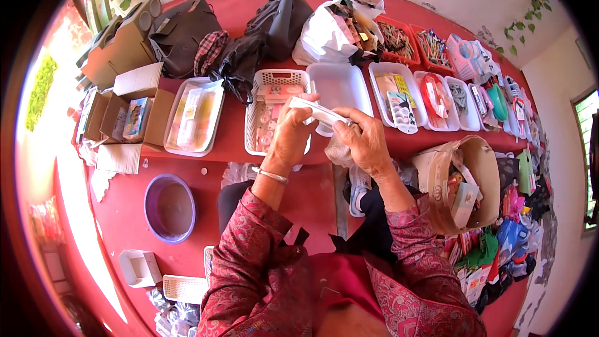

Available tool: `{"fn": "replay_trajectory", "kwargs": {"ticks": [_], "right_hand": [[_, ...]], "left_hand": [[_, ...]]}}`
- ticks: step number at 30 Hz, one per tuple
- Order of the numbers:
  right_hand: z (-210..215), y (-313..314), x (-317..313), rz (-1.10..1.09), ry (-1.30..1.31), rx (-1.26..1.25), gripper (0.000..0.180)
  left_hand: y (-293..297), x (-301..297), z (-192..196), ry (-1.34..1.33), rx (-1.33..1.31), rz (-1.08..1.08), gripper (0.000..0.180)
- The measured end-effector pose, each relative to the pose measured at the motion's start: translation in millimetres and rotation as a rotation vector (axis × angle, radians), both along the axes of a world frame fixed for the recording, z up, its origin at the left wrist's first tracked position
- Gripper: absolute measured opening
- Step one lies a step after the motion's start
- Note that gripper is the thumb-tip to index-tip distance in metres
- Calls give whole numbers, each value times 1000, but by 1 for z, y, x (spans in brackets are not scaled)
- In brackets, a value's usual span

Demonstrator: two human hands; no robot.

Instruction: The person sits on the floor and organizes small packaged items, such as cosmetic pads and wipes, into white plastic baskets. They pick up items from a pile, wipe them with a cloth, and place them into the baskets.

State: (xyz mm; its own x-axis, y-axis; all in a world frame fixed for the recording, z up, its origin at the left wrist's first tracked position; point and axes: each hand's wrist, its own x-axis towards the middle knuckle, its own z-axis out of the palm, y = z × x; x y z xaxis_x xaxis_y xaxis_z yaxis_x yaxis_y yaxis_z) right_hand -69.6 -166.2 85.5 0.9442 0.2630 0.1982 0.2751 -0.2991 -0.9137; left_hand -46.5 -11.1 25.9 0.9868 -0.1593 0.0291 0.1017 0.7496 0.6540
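Head view: a pale-walled room, with a red ledge [234, 9] curving across the far side; the black fisheye rim cuts off the window [586, 150] at right, and glare washes out the left edge. Your left hand [291, 132] and right hand [368, 145] are both closed on a narrow white item [321, 112], held above the front of the ledge; your fingers cover its ends, so its kind is unclear. A crumpled greyish-brown cloth [340, 150] hangs below your right hand, partly hidden; you cannot tell whether it is gripped. Your left hand and wrist mask part of the white perforated basket [249, 115], whose pinkish contents are hard to identify. The white item also overlaps the translucent tray [355, 87] behind it.
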Motion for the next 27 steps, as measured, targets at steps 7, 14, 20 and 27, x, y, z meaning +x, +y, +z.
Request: {"fn": "replay_trajectory", "kwargs": {"ticks": [7, 14, 20, 27], "right_hand": [[-11, 1, 7, 57, 187, 190, 28], [-19, 8, 11, 11, 226, 303, 27], [-27, 6, 18, -69, 169, 281, 23], [-32, 8, 23, -192, 177, 299, 17]], "left_hand": [[1, 4, -7, -207, 301, 150, 47], [-3, 12, -16, -310, 477, 256, 48], [-9, 1, -1, -269, 362, 209, 38], [-18, -8, 0, -275, 627, 322, 32]]}}
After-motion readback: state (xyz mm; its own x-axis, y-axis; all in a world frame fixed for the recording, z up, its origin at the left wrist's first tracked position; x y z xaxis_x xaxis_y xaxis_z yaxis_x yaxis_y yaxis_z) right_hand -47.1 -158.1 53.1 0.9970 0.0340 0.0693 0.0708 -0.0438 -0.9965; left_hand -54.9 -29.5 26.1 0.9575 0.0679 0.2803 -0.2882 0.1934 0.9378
